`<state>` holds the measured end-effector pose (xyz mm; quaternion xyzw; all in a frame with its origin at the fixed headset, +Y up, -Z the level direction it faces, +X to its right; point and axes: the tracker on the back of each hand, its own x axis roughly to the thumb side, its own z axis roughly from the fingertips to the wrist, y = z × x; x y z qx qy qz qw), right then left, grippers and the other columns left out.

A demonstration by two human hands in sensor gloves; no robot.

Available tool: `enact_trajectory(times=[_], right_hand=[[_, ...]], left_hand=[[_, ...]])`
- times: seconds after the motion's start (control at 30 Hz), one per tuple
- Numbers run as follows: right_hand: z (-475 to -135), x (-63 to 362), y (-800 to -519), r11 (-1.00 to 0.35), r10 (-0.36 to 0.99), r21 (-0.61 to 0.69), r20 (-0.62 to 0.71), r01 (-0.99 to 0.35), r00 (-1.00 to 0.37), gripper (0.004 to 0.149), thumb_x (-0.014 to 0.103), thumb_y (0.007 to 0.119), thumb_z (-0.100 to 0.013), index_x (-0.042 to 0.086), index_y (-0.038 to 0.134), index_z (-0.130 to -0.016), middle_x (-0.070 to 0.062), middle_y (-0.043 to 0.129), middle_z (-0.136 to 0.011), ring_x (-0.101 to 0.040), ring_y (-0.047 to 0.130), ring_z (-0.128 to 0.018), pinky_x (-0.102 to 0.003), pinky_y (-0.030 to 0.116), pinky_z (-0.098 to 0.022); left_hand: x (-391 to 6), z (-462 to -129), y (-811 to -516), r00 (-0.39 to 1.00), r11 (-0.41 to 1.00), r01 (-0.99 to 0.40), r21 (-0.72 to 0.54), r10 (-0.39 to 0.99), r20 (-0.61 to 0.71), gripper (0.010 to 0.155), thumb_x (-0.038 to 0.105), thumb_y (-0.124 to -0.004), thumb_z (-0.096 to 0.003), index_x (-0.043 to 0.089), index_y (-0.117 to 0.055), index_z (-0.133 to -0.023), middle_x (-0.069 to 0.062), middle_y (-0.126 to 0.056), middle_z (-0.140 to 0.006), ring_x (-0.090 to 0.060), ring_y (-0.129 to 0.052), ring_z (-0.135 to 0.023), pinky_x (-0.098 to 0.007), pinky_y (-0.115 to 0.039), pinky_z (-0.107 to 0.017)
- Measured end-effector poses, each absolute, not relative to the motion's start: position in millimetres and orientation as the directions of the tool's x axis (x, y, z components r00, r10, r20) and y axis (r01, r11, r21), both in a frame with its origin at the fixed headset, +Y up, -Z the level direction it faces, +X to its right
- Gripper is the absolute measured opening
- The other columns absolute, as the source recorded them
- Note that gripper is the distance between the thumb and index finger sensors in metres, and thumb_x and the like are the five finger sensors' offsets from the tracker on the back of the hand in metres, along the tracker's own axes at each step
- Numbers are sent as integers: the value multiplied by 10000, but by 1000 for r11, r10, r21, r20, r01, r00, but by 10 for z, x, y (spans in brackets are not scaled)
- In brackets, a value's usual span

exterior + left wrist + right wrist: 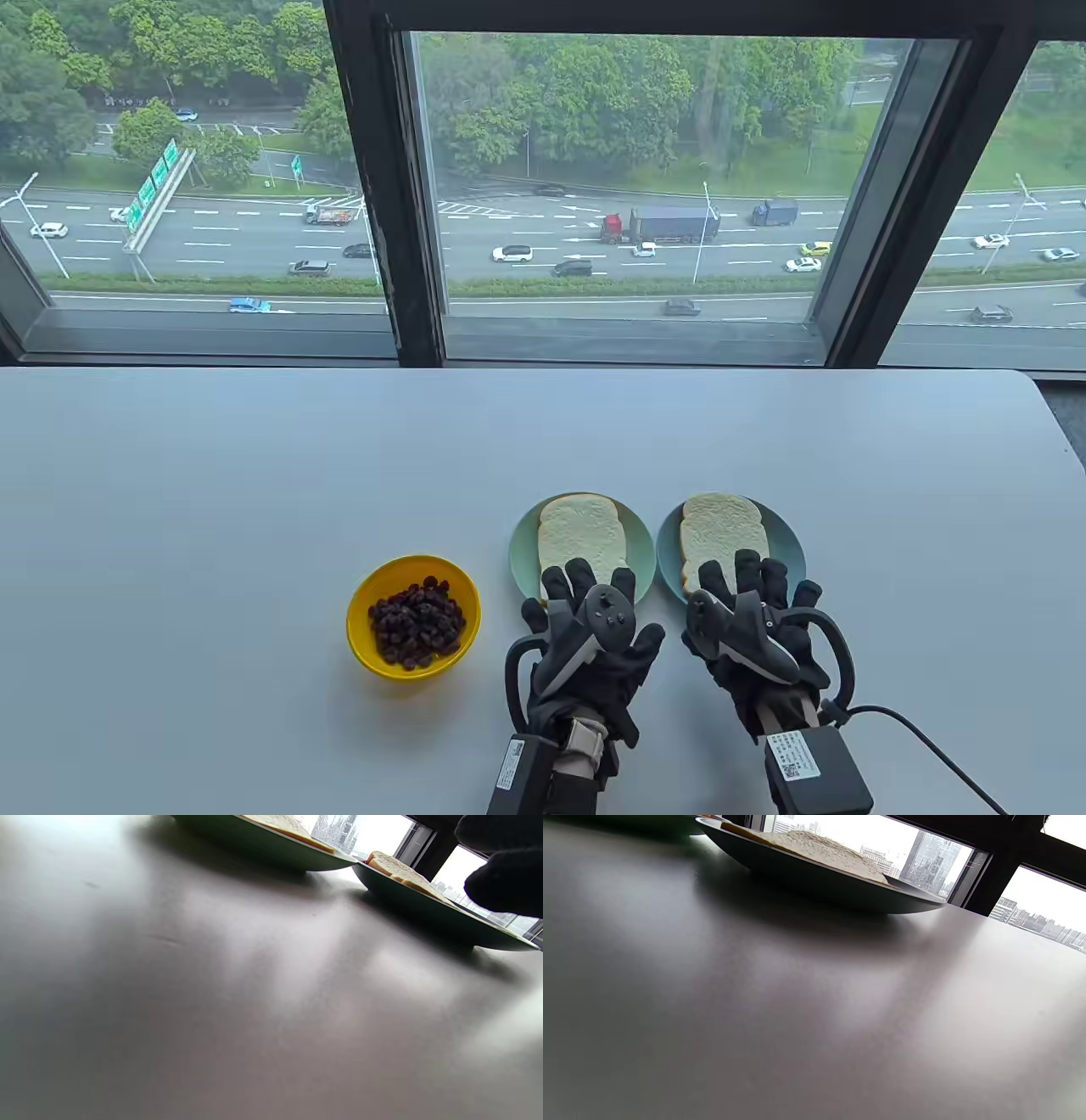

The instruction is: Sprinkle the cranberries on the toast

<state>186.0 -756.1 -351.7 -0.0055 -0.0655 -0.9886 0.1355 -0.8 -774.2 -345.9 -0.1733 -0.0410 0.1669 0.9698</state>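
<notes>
A yellow bowl [413, 616] of dark dried cranberries [417, 622] stands left of centre. Right of it are two plates, each with one slice of white toast: a green plate [522, 552] with the left toast [578, 532] and a blue plate [787, 536] with the right toast [719, 531]. My left hand [590, 632] lies flat, fingers spread, over the near edge of the green plate. My right hand [751, 624] lies flat over the near edge of the blue plate. Both hands are empty. The left wrist view shows both plates [428, 910] and toasts from table level; the right wrist view shows one plate [818, 885].
The white table [254, 475] stretches wide to the left and right of the dishes. Its far edge meets a window with a dark frame [382, 187]. A black cable [933, 747] runs from my right wrist off the bottom right.
</notes>
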Motion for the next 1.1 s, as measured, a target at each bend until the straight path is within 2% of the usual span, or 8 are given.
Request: enact_trajectory(times=[0.63, 0.83, 0.97, 1.1], right_hand=[[-3511, 1842, -7558, -935, -317, 153, 41, 319, -948, 788, 667, 425, -395, 309, 57, -993, -180, 103, -1040, -436, 254, -993, -698, 383, -653], [-3515, 1832, -7548, -933, -327, 144, 43, 330, -944, 784, 662, 431, -397, 310, 69, -996, -175, 110, -1042, -428, 260, -995, -693, 389, -656], [-3513, 1826, -7552, -929, -339, 144, 46, 342, -940, 782, 658, 437, -397, 310, 72, -995, -173, 113, -1042, -426, 263, -995, -691, 388, -657], [-3512, 1816, -7550, -926, -349, 135, 48, 352, -936, 786, 654, 443, -399, 311, 50, -988, -171, 115, -1041, -422, 271, -995, -688, 391, -659]], left_hand=[[-46, -3468, -7703, 941, 889, -323, -325, 338, -9, 755, 717, -490, -464, 490, -99, -1069, -12, 154, -1125, -296, 219, -988, -610, 14, -694], [-86, -3481, -7669, 953, 909, -297, -291, 302, -31, 744, 687, -518, -471, 487, -128, -1072, 0, 138, -1135, -278, 216, -998, -573, 18, -722], [-134, -3490, -7587, 927, 898, -371, -235, 371, -46, 724, 637, -550, -484, 476, -166, -1076, 4, 113, -1144, -265, 212, -1006, -541, 27, -740], [-189, -3513, -7492, 929, 908, -368, -199, 367, -41, 717, 623, -558, -486, 472, -184, -1078, 3, 93, -1151, -266, 204, -1010, -540, 25, -743]])
